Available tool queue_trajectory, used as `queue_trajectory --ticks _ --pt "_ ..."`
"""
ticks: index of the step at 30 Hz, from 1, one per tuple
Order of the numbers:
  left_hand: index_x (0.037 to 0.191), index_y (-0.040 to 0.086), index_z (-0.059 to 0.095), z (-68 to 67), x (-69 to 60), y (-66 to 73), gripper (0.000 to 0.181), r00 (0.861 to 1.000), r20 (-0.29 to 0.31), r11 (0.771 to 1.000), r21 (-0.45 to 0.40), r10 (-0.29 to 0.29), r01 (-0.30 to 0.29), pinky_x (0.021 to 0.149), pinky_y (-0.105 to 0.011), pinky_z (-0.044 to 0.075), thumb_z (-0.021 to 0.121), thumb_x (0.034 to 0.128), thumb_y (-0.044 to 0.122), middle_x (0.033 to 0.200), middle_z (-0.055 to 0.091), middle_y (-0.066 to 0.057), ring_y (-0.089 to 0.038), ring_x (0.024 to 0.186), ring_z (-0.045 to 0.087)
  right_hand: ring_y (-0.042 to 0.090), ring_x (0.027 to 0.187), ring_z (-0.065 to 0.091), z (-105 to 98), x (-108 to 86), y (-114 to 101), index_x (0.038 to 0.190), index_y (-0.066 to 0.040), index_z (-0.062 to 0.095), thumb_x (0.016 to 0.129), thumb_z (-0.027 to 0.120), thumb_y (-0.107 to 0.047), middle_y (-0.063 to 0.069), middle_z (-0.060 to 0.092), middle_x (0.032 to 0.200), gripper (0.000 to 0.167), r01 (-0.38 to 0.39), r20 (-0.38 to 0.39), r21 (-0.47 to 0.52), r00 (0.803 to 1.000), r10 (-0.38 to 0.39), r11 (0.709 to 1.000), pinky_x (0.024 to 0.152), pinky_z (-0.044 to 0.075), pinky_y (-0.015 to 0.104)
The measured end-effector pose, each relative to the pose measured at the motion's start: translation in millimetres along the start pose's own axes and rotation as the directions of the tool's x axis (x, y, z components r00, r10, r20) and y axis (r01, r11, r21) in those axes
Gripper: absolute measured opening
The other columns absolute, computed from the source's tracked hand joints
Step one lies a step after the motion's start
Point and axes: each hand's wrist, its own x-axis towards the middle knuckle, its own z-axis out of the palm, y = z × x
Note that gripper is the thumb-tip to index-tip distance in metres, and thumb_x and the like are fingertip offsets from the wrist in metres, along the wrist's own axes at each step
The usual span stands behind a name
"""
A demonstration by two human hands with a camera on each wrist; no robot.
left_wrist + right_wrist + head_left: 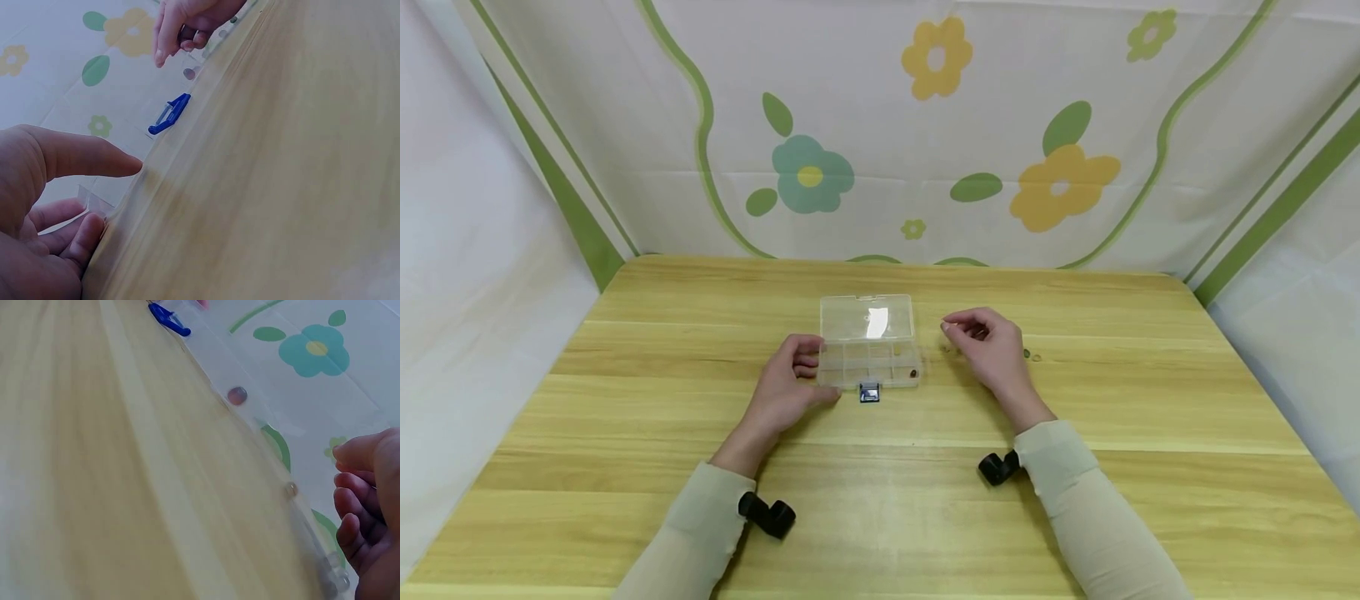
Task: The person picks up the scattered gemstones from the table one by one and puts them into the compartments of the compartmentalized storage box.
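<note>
1. The clear box (891, 384) is sitting on the table (880, 500), in its far half, between the two hands; its lid (842, 317) is standing open at the back.
2. The left hand (778, 396) is gripping the box at its left end: the thumb is resting along the front wall, the fingers are curling against the left side, and a gap is showing between thumb and fingers.
3. The right hand (991, 343) is hovering to the right of the box, apart from it. Thumb and forefinger are pressing together at the tips, and the other fingers are curling in; I cannot tell whether the tips are pinching something.
4. A dark red bead (913, 373) is lying in the front right compartment.
5. A blue latch (869, 392) is jutting from the front wall.
6. A pale bead (946, 349) is lying on the table between box and right hand; two more beads (1027, 353), one dark, one pale, are lying just right of that hand.
7. A flowered cloth (865, 100) is hanging behind the table.
</note>
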Motion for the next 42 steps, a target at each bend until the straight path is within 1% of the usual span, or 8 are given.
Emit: queue_trajectory --ticks 4,11,16,20,25,30,37,42 --pt "0.146 0.006 0.054 -0.2 -0.2 -0.2 0.075 1.0 0.001 1.0 0.0 -0.002 0.002 0.109 -0.045 0.046 0.087 0.0788 -0.003 0.134 0.058 -0.018 -0.032 0.119 0.057 0.019 0.085 0.062 -6 2.6 6 0.111 -0.013 0.082 0.099 0.078 -0.028 0.009 0.073 0.1 0.019 -0.01 -0.038 -0.015 0.999 0.009 1.0 0.073 0.05 0.021" --pt "0.147 0.006 0.054 -0.4 -0.3 0.7 0.075 1.0 0.004 1.0 -0.003 -0.011 0.011 0.11 -0.045 0.046 0.086 0.0791 -0.003 0.135 0.058 -0.018 -0.032 0.12 0.057 0.015 0.083 0.062 -18 5.3 12 0.111 -0.013 0.082 0.099 0.078 -0.031 0.003 0.072 0.097 0.022 -0.052 -0.076 -0.032 0.996 0.049 0.998 0.071 0.051 0.022" --pt "0.147 0.006 0.054 -0.4 -0.1 0.8 0.076 1.0 0.002 1.0 0.001 -0.017 0.017 0.11 -0.045 0.046 0.086 0.0785 -0.003 0.135 0.058 -0.018 -0.032 0.12 0.057 0.013 0.086 0.061 -27 7.7 16 0.111 -0.011 0.081 0.099 0.078 -0.029 0.001 0.07 0.099 0.022 -0.064 -0.133 -0.034 0.989 0.059 0.997 0.074 0.05 0.019" --pt "0.147 0.006 0.054 -0.3 -0.6 0.8 0.076 1.0 0.001 1.0 0.006 -0.02 0.02 0.11 -0.045 0.047 0.086 0.0786 -0.002 0.135 0.058 -0.018 -0.032 0.12 0.057 0.012 0.09 0.061 -33 10.2 20 0.111 -0.012 0.081 0.099 0.078 -0.028 0.002 0.071 0.101 0.02 -0.069 -0.177 -0.084 0.983 0.053 0.994 0.074 0.049 0.021" --pt "0.147 0.006 0.054 -0.5 -0.7 1.3 0.076 1.0 0.001 1.0 0.007 -0.025 0.025 0.111 -0.046 0.047 0.086 0.0788 -0.002 0.135 0.058 -0.018 -0.032 0.121 0.057 0.021 0.102 0.06 -41 12.5 24 0.112 -0.01 0.082 0.099 0.078 -0.026 0.011 0.074 0.11 0.022 -0.076 -0.2 -0.136 0.979 0.047 0.988 0.088 0.045 0.03" --pt "0.147 0.006 0.054 -0.4 -0.5 1.8 0.076 1.0 0.0 1.0 0.007 -0.025 0.025 0.111 -0.045 0.046 0.086 0.0788 -0.003 0.135 0.058 -0.018 -0.032 0.12 0.057 0.032 0.116 0.058 -44 13.0 26 0.114 -0.008 0.082 0.098 0.079 -0.026 0.016 0.073 0.119 0.025 -0.092 -0.189 -0.173 0.98 0.058 0.981 0.099 0.043 0.04" --pt "0.147 0.006 0.054 -0.3 -0.4 0.7 0.076 1.0 0.002 1.0 0.007 -0.018 0.018 0.111 -0.045 0.046 0.086 0.0788 -0.002 0.135 0.059 -0.018 -0.032 0.12 0.057 0.036 0.124 0.059 -47 12.2 29 0.118 -0.007 0.081 0.1 0.077 -0.028 0.017 0.073 0.127 0.028 -0.113 -0.108 -0.207 0.99 0.093 0.972 0.106 0.046 0.048" --pt "0.147 0.006 0.054 -0.7 -1.0 0.0 0.075 1.0 0.008 1.0 0.01 -0.007 0.007 0.111 -0.046 0.046 0.086 0.0799 -0.001 0.136 0.059 -0.018 -0.033 0.121 0.057 0.038 0.125 0.058 -48 10.9 29 0.121 -0.008 0.08 0.1 0.077 -0.029 0.017 0.07 0.13 0.03 -0.117 -0.07 -0.237 0.992 0.103 0.964 0.108 0.047 0.054"
